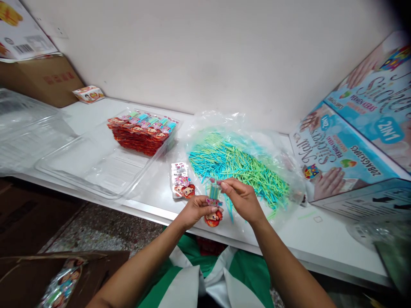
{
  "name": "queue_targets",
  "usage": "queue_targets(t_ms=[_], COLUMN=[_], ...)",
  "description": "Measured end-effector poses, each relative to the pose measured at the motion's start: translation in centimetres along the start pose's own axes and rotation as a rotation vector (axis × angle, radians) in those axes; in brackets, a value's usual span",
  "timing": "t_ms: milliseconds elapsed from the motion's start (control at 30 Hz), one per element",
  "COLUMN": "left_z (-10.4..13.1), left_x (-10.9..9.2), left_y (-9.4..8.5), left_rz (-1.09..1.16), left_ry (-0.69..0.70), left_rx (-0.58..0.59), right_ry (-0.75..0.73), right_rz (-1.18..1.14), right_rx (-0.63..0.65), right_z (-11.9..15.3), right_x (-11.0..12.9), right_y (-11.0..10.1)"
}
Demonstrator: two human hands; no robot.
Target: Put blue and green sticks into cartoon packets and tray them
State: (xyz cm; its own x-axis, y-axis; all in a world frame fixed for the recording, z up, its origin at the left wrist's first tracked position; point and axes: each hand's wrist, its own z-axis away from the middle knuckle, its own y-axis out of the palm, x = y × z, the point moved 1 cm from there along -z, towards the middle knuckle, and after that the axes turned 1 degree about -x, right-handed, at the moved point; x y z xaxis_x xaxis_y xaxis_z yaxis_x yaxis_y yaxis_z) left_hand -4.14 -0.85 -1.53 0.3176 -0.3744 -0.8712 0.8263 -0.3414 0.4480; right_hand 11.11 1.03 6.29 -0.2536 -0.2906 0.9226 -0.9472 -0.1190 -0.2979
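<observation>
Between my two hands is a small clear packet [214, 193] with a red-haired cartoon head at its bottom and green-blue sticks inside. My left hand [197, 211] pinches its lower left side. At the packet's top right edge, my right hand [241, 196] has its thumb and fingers closed on it. Just behind lies a heap of thin blue and green sticks [237, 160] on a clear plastic bag [279, 147]. Flat packets [181, 182] with the same cartoon heads lie left of my left hand.
A clear plastic tray [86, 171] at left holds stacked filled packets [141, 132] at its back right. More clear trays [28, 124] and a cardboard box [41, 77] stand further left. Printed nail sticker boxes [334, 149] stand at right. The table's front edge runs close to my body.
</observation>
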Motion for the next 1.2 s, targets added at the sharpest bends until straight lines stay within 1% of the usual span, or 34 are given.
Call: queue_targets(t_ms=[67,133,200,300,400,500,600,667,800,900,967,1000,1067,1133,1200], left_z=[0.1,0.2,0.2,0.4,0.6,0.8,0.9,1.0,1.2,1.6,1.8,1.8,1.4,0.3,-1.4], left_x=[-0.1,-0.3,-0.4,-0.8,-1.2,-1.7,-2.2,-2.6,-3.2,-3.9,-5.2,-6.1,-8.9,-12.6,-16.7], left_y=[-0.1,-0.1,0.0,0.2,0.4,0.4,0.3,0.3,0.1,-0.3,-1.0,-1.5,-3.2,-5.9,-9.4], left_rz=[-0.007,0.001,0.017,0.066,0.093,0.07,0.015,0.001,0.055,-0.005,-0.088,-0.134,-0.234,-0.351,-0.473], left_ry=[-0.024,-0.035,-0.038,-0.016,0.025,0.054,0.086,0.108,0.131,0.114,0.113,0.122,0.163,0.281,0.416], left_rx=[0.011,0.024,0.033,0.03,0.012,-0.04,-0.112,-0.14,-0.211,-0.265,-0.285,-0.3,-0.362,-0.508,-0.71], right_ry=[0.104,0.161,0.161,0.138,0.149,0.163,0.145,0.128,0.116,0.111,0.118,0.131,0.172,0.216,0.247], right_rz=[-0.096,-0.15,-0.136,-0.096,-0.139,-0.19,-0.184,-0.19,-0.249,-0.296,-0.308,-0.306,-0.291,-0.266,-0.233], right_rx=[0.024,0.069,0.064,0.01,0.001,-0.046,-0.127,-0.146,-0.089,-0.026,-0.018,-0.019,-0.022,-0.02,-0.021], right_z=[0.0,0.0,-0.1,-0.3,-0.7,-1.0,-1.2,-1.4,-1.8,-2.3,-2.7,-2.9,-3.1,-3.2,-3.1], right_x=[-0.6,-1.2,-1.7,-2.0,-2.0,-1.8,-1.6,-1.3,-0.6,-0.1,0.1,0.1,-0.1,-0.6,-1.2], right_y=[0.2,0.5,0.9,1.2,1.5,2.1,2.8,3.2,3.9,4.1,4.0,3.8,3.3,2.7,2.1])
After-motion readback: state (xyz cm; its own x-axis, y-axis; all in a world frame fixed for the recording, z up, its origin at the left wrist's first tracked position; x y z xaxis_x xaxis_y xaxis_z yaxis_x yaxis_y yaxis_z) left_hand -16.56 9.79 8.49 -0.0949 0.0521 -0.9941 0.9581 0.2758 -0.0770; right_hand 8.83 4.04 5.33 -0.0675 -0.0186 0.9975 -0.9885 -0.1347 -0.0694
